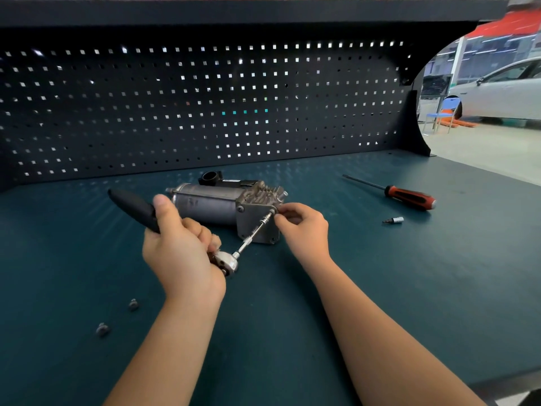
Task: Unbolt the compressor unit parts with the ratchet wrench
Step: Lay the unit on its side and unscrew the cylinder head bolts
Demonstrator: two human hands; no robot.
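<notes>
The grey compressor unit (210, 205) lies on its side on the dark green bench mat (380, 273). My left hand (180, 250) grips the ratchet wrench (133, 208) by its black handle, near the chrome head. From the head a long extension bar (253, 234) runs up to a bolt at the upper right corner of the unit's square end plate (257, 227). My right hand (304, 227) pinches the bar's tip at that bolt, beside the plate.
Two loose bolts (133, 304) (102, 329) lie at the near left of the mat. A red-and-black screwdriver (407, 194) and a small socket bit (393, 220) lie to the right. A dark pegboard (205, 112) stands behind the bench.
</notes>
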